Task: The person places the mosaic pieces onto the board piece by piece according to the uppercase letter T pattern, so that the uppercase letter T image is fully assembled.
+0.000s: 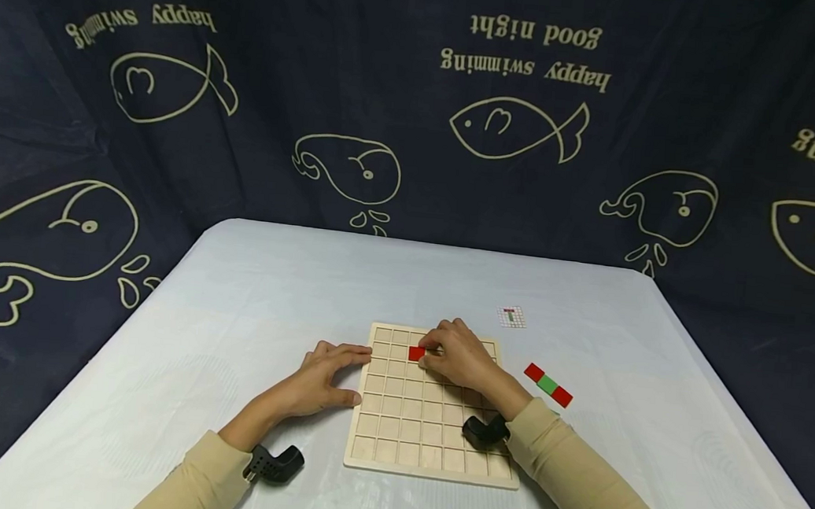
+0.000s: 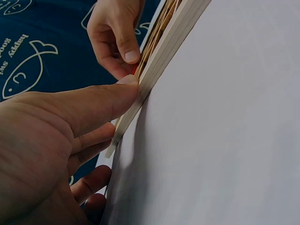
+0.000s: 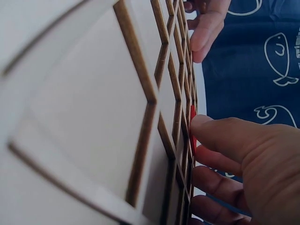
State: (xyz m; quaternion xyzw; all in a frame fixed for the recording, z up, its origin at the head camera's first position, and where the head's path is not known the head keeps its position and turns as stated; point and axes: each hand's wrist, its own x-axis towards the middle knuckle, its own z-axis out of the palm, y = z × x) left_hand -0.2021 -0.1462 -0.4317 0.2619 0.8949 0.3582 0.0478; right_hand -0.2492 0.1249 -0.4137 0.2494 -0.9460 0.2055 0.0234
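**R hand (image 1: 463,356) pinching red tile (image 1: 415,354) at board (image 1: 431,472)**

R hand's thumb + fingers grip the red tile at the board's 2nd row from far edge, approx. 3rd col. from left; can't tell if it's fully seated. L hand (image 1: 323,376) rests at board's left edge, fingers loose & spread, thumb tip touching the rim nearer the person. Tan sleeves (image 1: 586,480) on both arms, w/ a black wrist gadget (image 1: 277,465) at each cuff.

Just right of board: 3 tiles (image 1: 547,384) in a slanted row, ends touching, red-green-red. Past board's far R corner: small pic card (image 1: 512,317), grid w/ red & green T-like shape. Under board: white table (image 1: 292,278). Beyond: dk blue cloth (image 1: 364,62) w/ fish, whales, upside-down "good night" txt.
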